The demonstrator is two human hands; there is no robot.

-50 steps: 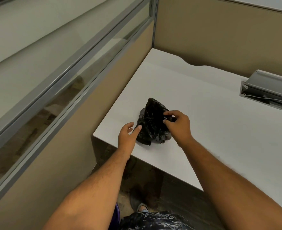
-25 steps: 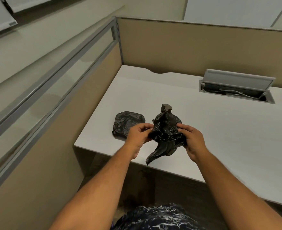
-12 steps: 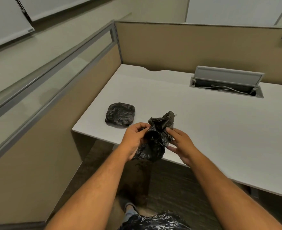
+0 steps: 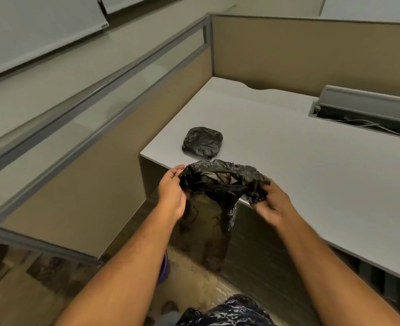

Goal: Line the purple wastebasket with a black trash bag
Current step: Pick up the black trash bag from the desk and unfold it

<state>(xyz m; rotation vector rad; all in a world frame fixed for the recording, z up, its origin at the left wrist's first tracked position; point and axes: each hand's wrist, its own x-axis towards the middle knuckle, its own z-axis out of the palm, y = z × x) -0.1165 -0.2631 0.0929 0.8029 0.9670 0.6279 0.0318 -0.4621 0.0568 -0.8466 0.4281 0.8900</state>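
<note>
Both hands hold one black trash bag (image 4: 220,182) in the air over the desk's near-left corner. My left hand (image 4: 171,192) grips its left end and my right hand (image 4: 270,204) grips its right end, so the crumpled plastic is stretched between them with a tail hanging down. A sliver of the purple wastebasket (image 4: 164,270) shows on the floor below, mostly hidden behind my left forearm. A second black bag (image 4: 202,141) lies folded on the desk just beyond my hands.
The white desk (image 4: 312,161) fills the right side, with an open cable tray (image 4: 363,114) at its back. Tan partition walls (image 4: 300,50) with a glass strip enclose the left and back. Dark floor lies below the desk edge.
My hands have drawn apart, spreading the bunched bag wider. The view has shifted back and left, and the purple wastebasket now shows by my left forearm.
</note>
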